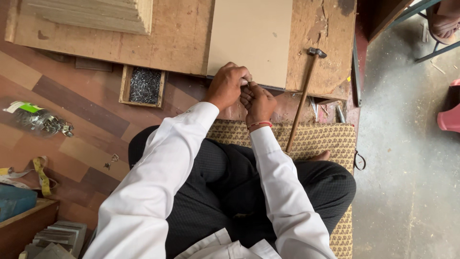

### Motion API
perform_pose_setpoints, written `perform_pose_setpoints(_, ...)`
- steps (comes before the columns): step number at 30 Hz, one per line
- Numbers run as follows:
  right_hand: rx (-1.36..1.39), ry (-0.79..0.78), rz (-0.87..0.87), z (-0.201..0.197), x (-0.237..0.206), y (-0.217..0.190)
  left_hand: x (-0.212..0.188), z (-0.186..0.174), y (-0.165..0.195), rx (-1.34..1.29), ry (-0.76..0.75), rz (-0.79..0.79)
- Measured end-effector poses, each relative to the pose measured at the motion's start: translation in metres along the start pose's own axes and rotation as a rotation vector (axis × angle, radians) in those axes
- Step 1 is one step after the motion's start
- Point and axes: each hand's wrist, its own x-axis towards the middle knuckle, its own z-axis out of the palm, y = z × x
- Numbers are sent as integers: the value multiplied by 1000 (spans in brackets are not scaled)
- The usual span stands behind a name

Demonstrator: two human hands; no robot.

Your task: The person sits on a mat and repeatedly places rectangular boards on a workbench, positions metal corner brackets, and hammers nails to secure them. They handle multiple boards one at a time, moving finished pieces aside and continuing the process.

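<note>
Head view looks straight down on me, cross-legged on a patterned brown woven mat. At twelve o'clock lies the wide, scuffed plywood work board, and on it the smooth beige rectangular panel, its near edge just under my knuckles. At eleven o'clock a ribbed stack of thin wooden strips sits on the same board. At two o'clock the long wooden-handled hammer leans untouched, head on the board, handle running down to the mat. At ten o'clock the small open wooden box of dark metal nails rests on the floor just beside the board; well apart at nine o'clock is a clear bag of metal fittings.

My left hand and right hand touch at the panel's near edge, both curled tight around something small and pale that I cannot make out. I see no nail in the panel, so by my judgement the work there has hardly begun.
</note>
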Motion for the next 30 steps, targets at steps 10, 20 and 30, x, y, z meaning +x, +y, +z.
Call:
perform_pose_setpoints(10,-85,134,-165,4,13,16,5,12,-12,-165,83,-128)
perform_pose_setpoints(20,-50,188,-244,3,16,31,4,32,-14,13,241,52)
perform_pose_setpoints(30,-124,235,-298,0,21,39,3,31,-10,96,205,48)
